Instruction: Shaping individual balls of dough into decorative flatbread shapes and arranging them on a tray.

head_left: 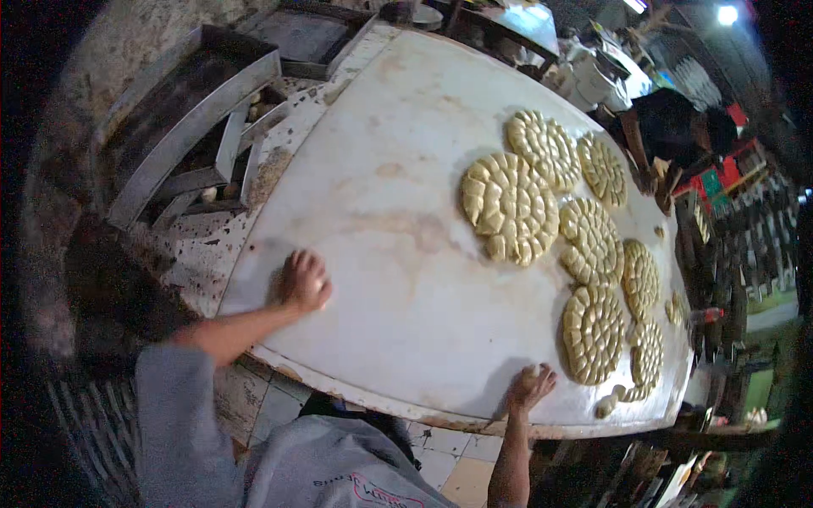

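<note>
Tabletop [381, 169] spreads wide from dough rounds [593, 245] to edge [240, 256] near left hand [306, 282].

Left hand [306, 282] blurred, underside hidden; right forearm [511, 461] cut off by lower edge.

A person's left hand [306, 281], loosely curled, is rested on a pale tabletop [364, 152] near its left edge, while the right hand [531, 387] is held near the front edge. Glossy coiled dough rounds [510, 203] are clustered to the right; metal trays [212, 106] are set at left. Beyond the table, a co-worker [669, 127] is seen bent forward.
</note>
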{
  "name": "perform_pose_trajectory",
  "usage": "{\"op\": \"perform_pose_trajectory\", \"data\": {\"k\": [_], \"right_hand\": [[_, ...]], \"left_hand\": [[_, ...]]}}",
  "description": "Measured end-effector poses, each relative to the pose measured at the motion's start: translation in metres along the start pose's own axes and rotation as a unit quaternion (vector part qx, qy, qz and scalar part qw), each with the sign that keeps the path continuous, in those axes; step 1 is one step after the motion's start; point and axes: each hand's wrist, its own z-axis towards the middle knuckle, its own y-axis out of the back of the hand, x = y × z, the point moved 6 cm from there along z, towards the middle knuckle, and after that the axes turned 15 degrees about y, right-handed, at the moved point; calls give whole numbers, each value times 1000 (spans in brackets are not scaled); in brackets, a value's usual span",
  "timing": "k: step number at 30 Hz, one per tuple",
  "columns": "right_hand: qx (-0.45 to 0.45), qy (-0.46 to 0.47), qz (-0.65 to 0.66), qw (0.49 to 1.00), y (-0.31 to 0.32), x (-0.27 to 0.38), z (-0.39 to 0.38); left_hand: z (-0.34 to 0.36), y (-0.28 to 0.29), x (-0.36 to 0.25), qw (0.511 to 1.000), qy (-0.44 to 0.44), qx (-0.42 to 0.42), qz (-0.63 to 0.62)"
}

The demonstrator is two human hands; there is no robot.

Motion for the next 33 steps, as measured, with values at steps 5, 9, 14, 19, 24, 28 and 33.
{"op": "perform_pose_trajectory", "data": {"k": [5, 9, 14, 19, 24, 28, 33], "right_hand": [[-93, 100, 142, 980, -11, 54, 79], [-60, -28, 221, 973, -13, 77, 53], [-46, 109, 199, 973, 26, 78, -22], [27, 48, -88, 995, -5, -6, -4], [-367, 267, -84, 887, -40, -26, -3], [1, 126, -144, 982, -68, -1, 4], [96, -21, 406, 908, -77, -13, -25]], "left_hand": [[50, -69, -66, 979, 138, -128, -76], [-19, -69, -131, 991, 53, -82, -91], [-93, -21, -69, 997, -56, -39, -40], [-52, 1, 52, 974, 40, -223, -29], [7, -89, -5, 953, 267, -74, 122], [-52, -70, -4, 978, 169, 112, 54], [-46, 71, 12, 841, 20, 489, -231]]}}
